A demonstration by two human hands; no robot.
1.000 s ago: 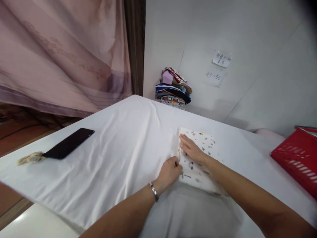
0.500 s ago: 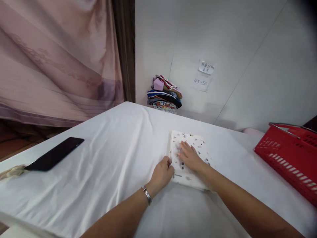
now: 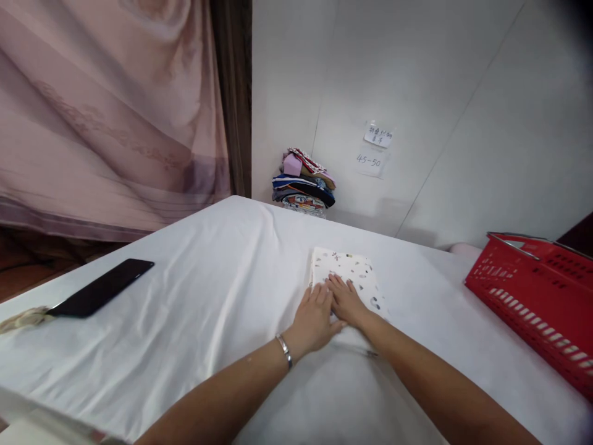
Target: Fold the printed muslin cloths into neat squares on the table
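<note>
A folded white cloth (image 3: 359,266) with small grey and dark printed motifs lies flat on the white-covered table (image 3: 185,321). My left hand (image 3: 315,318), with a silver bracelet at the wrist, rests flat on the cloth's near left part, fingers stretched forward. Beside it, my right hand (image 3: 348,303) is spread palm down on the middle of the cloth. The two hands touch or nearly touch at the fingers. Neither hand grips anything. Parts of the cloth's left and near sides are hidden under the hands and right forearm.
A red plastic basket (image 3: 532,303) with metal handles stands at the right. On the left lies a black phone-like slab (image 3: 104,287) with a beige tassel (image 3: 25,320). Folded clothes (image 3: 303,182) are stacked beyond the far edge, by a wall (image 3: 417,80) with paper notes. A pink curtain (image 3: 115,111) hangs left.
My left hand has gone from curled at the cloth's left edge to flat on top of it. My right hand has come slightly nearer, beside the left. The camera view has shifted a little.
</note>
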